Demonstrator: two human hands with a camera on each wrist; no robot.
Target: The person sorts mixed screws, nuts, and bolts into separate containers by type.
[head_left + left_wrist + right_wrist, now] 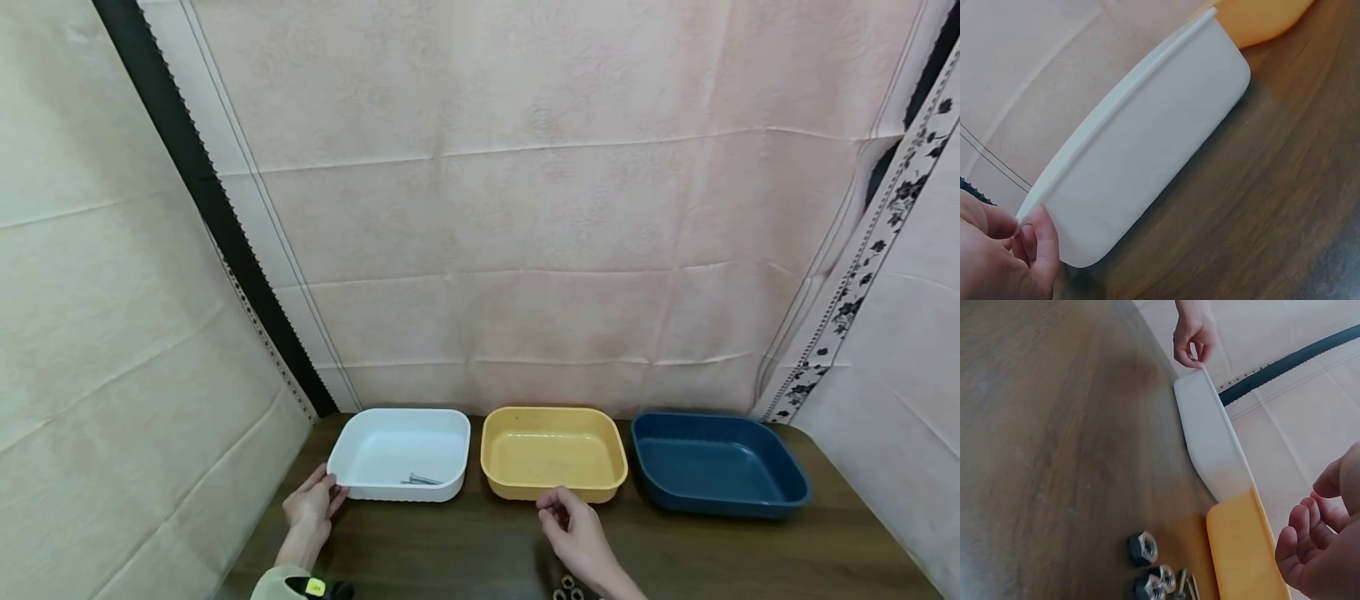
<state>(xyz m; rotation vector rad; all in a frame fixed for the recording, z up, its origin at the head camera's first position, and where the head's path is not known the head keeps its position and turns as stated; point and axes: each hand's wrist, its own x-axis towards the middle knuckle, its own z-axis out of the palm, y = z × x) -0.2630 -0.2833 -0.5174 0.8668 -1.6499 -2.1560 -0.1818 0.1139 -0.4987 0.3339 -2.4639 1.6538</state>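
Observation:
My left hand (309,510) pinches the front left corner of a white tray (401,433), thumb and fingers at its rim, also plain in the left wrist view. A few thin metal screws (422,479) lie inside that tray, near its front right. My right hand (576,533) hovers by the front rim of a yellow tray (555,417). In the right wrist view its fingers (1300,528) are loosely curled, with nothing visible between them. Below it on the table are several metal nuts (1143,548) and a few screws (1182,584), partly cut off by the frame.
A dark blue tray (720,504) stands right of the yellow one, in the same row along the back of the brown wooden table (442,550). Pale cloth (562,208) hangs behind, with more cloth at both sides.

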